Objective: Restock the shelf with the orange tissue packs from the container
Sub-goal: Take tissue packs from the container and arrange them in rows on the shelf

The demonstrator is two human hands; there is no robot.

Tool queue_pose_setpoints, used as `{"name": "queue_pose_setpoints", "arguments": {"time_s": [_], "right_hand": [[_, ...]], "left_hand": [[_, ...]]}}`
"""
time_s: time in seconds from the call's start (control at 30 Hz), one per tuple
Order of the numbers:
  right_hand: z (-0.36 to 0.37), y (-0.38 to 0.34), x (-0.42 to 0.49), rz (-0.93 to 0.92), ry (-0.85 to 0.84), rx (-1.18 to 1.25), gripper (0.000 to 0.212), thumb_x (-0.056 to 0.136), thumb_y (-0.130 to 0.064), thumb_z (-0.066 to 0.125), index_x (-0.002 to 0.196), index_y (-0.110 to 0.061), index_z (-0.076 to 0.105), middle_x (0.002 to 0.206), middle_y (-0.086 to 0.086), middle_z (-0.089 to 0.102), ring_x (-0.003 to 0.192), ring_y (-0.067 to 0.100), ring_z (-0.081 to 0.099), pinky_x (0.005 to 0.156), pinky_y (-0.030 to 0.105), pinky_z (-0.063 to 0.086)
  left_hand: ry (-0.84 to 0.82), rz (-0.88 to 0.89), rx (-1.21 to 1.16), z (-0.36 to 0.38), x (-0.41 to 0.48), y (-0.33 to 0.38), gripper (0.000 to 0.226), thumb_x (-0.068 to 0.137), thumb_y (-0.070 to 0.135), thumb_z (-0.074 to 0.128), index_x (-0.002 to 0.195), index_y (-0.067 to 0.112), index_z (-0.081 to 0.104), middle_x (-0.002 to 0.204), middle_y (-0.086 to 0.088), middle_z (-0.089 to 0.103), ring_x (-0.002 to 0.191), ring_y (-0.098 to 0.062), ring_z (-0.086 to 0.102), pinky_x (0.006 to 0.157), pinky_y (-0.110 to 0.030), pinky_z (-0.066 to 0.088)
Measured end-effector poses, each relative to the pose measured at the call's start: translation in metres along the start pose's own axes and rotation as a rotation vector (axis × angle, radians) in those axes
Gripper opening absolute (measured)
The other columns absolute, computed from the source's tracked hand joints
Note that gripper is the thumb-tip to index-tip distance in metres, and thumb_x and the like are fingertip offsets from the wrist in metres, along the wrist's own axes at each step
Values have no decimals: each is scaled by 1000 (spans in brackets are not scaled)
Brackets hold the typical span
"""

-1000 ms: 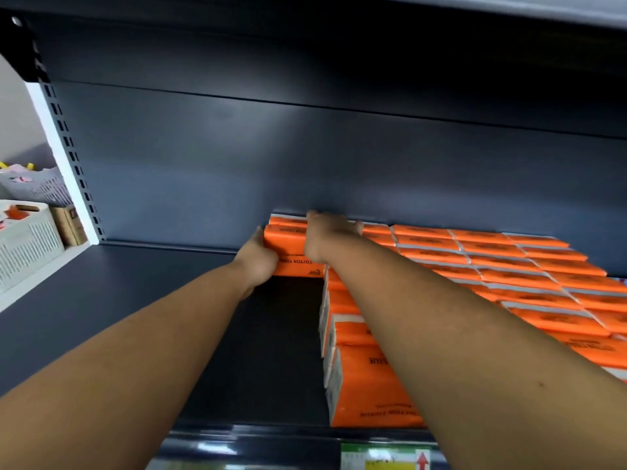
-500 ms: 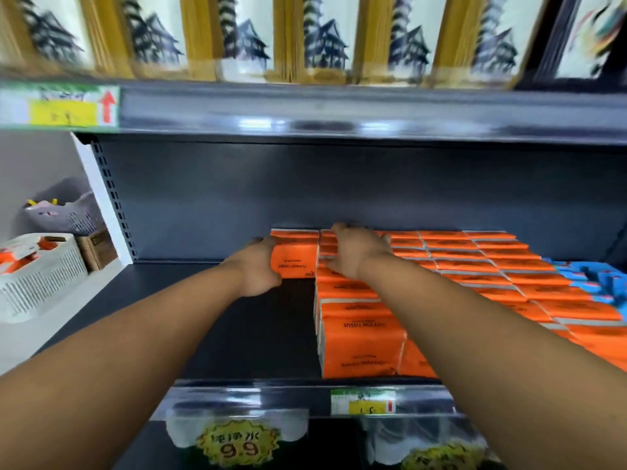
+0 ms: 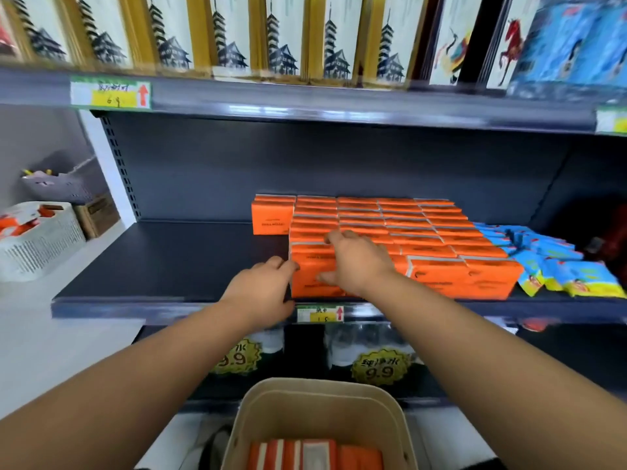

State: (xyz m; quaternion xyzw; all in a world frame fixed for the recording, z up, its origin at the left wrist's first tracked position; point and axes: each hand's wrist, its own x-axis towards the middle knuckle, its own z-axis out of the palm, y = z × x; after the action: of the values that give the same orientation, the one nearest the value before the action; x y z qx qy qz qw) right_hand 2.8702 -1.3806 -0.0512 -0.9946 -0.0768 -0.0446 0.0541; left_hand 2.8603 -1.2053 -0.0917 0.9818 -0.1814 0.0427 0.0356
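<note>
At the left edge of the frame I see a white basket beside the shelf, whose dark deck lies bare from its left edge to the orange tissue packs at centre. One single pack stands at the back left of the block, long axis across the shelf, printed face toward me. My left hand rests flat, fingers loose, against the left side of the front pack at the shelf lip. My right hand spreads over that pack's top and front, pressing, not clenched. Blue packets lie jumbled just right of the block. At bottom centre the beige container holds more orange packs.
</note>
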Motion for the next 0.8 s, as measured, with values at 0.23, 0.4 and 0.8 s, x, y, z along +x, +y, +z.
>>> {"name": "queue_pose_setpoints", "arguments": {"time_s": [0.23,0.4,0.8], "right_hand": [[23,18,-61,-32,-13,-38,66,83,-50,68,136,-24,40,136,3,49,123,30,47,98,47,40],[65,27,-94,-60,-82,-81,63,85,-45,66,137,-21,39,135,4,50,123,29,49,93,44,43],[215,37,-151,-56,-533,-94,50,90,-28,59,135,-20,40,134,8,51,120,33,51,92,43,47]], "left_hand": [[-54,-70,-49,37,-44,16,60,85,36,61,138,22,38,130,-3,47,117,-27,52,86,-40,48],[-175,-40,-41,84,-69,27,66,85,37,63,143,25,33,135,-2,45,118,-25,52,89,-41,52],[-538,-161,-120,208,-122,40,51,89,32,56,136,19,40,139,-10,43,123,-31,47,97,-46,45]]}}
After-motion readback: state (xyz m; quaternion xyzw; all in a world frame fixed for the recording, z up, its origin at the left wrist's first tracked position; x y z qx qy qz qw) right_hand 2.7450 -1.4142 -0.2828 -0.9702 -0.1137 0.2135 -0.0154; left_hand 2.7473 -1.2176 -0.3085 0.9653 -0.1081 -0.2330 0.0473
